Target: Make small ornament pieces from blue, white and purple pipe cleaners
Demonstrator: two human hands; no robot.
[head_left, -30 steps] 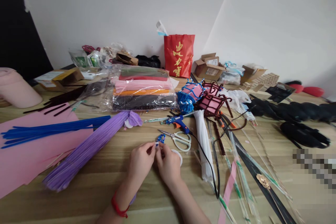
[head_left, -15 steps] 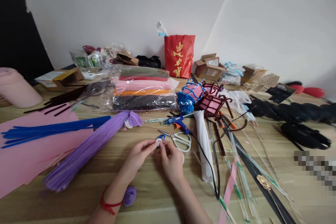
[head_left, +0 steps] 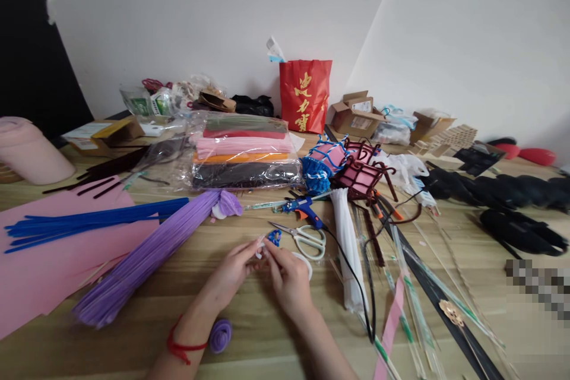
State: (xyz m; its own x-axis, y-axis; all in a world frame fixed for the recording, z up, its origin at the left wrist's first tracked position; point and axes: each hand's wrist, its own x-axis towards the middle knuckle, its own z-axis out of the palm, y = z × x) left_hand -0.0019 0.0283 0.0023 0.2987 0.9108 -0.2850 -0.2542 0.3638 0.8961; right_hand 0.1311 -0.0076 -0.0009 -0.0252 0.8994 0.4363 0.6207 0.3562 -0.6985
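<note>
My left hand (head_left: 234,273) and my right hand (head_left: 290,285) meet at the middle of the table, fingertips pinched together. Between them is a small white piece (head_left: 259,250), mostly covered by the fingers; its exact kind is unclear. Just beyond the right fingertips sits a small blue-and-white twisted piece (head_left: 275,238). Scissors (head_left: 309,242) with pale handles lie to the right of it. A white round thing (head_left: 303,264) is partly hidden behind my right hand. Near my left wrist rests a purple coiled chenille rosette (head_left: 220,335).
Bundles of purple (head_left: 146,255), blue (head_left: 98,219) and white chenille stems (head_left: 346,249) flank the hands. A blue glue gun (head_left: 307,211) with a black cord lies ahead. Behind it stand pink lantern-like frames (head_left: 358,178), bagged stems (head_left: 244,154) and a red bag (head_left: 305,95).
Both hands have shifted slightly left, and the white piece has turned between the fingertips. The blue-and-white piece now shows clear of the fingers.
</note>
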